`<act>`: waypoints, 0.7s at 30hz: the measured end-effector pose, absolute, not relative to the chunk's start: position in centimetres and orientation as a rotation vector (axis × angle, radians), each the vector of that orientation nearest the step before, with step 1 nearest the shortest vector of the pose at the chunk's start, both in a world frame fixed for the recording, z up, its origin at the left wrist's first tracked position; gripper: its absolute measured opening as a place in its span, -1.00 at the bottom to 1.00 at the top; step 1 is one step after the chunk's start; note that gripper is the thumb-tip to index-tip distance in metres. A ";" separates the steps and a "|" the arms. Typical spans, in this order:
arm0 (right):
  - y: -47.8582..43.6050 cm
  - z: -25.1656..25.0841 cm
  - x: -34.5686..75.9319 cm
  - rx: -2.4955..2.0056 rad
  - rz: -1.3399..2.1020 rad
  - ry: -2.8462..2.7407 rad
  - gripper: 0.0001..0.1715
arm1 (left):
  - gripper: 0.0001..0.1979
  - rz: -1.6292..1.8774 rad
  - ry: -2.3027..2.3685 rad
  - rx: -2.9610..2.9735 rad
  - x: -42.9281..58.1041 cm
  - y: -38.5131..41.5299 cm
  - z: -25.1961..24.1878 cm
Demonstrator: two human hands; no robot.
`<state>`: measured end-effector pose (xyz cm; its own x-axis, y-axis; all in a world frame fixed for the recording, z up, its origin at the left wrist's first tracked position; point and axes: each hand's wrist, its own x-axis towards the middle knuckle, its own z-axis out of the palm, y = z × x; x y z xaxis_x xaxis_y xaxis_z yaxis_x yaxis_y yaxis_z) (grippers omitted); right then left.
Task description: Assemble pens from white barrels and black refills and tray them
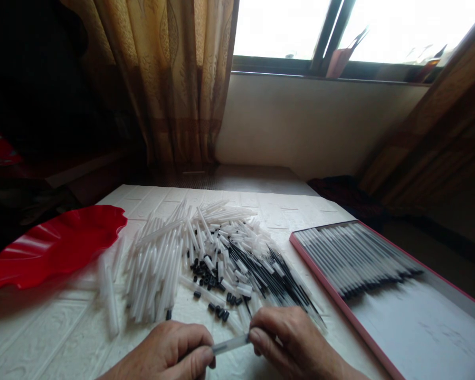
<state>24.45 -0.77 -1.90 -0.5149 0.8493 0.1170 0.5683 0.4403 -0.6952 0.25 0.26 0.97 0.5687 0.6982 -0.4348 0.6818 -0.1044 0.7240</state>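
My left hand [170,351] and my right hand [288,340] meet at the table's near edge, both closed on one clear pen barrel [230,344] held level between them. Just beyond my hands lies a heap of pen parts: white barrels [158,264] on the left, small black tips [206,277] in the middle, black ink refills [269,274] and white caps [237,240] on the right.
A red wavy-edged plate [55,245] sits at the left. A flat pink-rimmed box [423,327] at the right holds a row of assembled pens [356,258]. The white table [43,332] ends at a wall with a curtain and a window behind.
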 end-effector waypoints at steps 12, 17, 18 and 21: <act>-1.0 -0.8 24.8 -1.165 0.893 -2.217 -0.92 | -0.63 0.054 1.119 1.766 0.4 0.2 0.9; -0.8 -1.3 24.7 -1.182 0.855 -2.237 -0.83 | -0.60 0.039 1.124 1.733 0.5 0.2 1.1; -0.8 -1.4 24.6 -1.190 0.853 -2.246 -0.78 | -0.61 0.038 1.122 1.735 0.5 0.2 1.1; -0.9 -1.9 24.5 -1.205 0.866 -2.265 -0.67 | -0.64 0.032 1.128 1.778 0.4 0.2 1.1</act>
